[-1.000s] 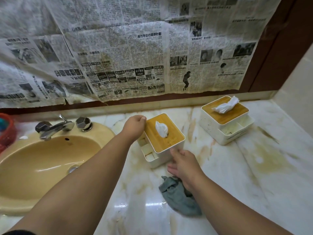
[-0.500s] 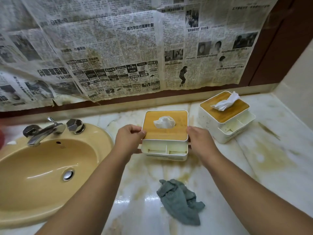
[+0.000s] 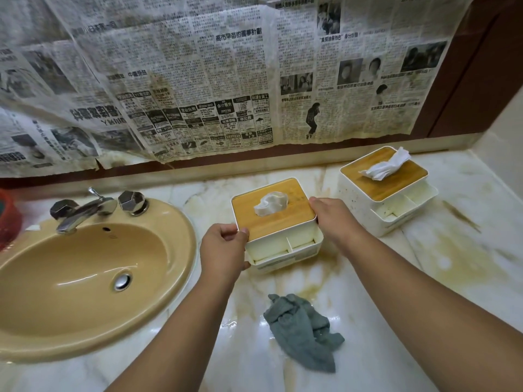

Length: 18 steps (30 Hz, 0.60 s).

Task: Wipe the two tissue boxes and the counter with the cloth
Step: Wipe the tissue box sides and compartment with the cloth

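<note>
Nearest the person, the grey-green cloth (image 3: 302, 332) lay crumpled and untouched on the marble counter (image 3: 424, 278), between the two forearms. It was close by, probably so that either hand could drop back for it once the box was settled.

Just beyond it, both hands held the nearer tissue box (image 3: 285, 222). The left hand (image 3: 223, 247) was clamped on its near-left corner, thumb hooked over the edge of the bamboo lid and fingers curled against the white side. The right hand (image 3: 334, 219) was wrapped round the right side near the far corner. Gripping it at opposite corners would keep the box square and stop the loose lid from sliding. Its open front compartments faced the person and a tissue stood up from the slot. Whether the base rested on the marble or hung just above it could not be told.

To the left sat the tan basin (image 3: 85, 278), its rim close to the left wrist. Yellow-brown stains streaked the marble around and beyond the box, so wiping there seemed not yet done.

Further right, well apart from both hands, the second tissue box (image 3: 396, 185) stood angled by the wall. The chrome tap (image 3: 85, 210) sat behind the basin, and yellowed newspaper (image 3: 226, 80) covered the wall above.
</note>
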Motion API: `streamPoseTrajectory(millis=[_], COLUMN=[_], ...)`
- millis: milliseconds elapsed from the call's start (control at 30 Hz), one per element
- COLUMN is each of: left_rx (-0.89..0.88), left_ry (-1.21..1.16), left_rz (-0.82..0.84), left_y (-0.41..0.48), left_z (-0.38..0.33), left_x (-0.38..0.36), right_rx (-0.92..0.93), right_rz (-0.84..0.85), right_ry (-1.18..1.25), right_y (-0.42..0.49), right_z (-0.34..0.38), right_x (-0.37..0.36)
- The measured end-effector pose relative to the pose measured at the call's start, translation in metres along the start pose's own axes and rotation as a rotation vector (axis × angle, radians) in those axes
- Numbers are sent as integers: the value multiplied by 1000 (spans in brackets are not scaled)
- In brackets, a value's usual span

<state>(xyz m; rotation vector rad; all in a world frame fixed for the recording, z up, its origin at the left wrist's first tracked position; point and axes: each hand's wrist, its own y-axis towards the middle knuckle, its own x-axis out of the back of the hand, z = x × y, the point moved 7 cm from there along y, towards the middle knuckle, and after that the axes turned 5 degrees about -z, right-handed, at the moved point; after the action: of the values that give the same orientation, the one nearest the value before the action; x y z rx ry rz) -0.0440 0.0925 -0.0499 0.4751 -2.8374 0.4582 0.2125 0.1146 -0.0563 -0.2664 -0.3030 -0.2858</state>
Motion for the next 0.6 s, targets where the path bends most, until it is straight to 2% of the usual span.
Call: streamPoseTrajectory(millis=[333, 600], left_rx=[-113, -196], left_ry=[122, 199], left_rz=[-50, -27], left_y=[3, 7], left_z=[-1, -3], left_x=[2, 4], right_rx=[-22, -61], right_rz=[-2, -13], right_ry=[40, 117], right_y=[-3, -5], right_z=[-4, -9], right_x=[-3, -1])
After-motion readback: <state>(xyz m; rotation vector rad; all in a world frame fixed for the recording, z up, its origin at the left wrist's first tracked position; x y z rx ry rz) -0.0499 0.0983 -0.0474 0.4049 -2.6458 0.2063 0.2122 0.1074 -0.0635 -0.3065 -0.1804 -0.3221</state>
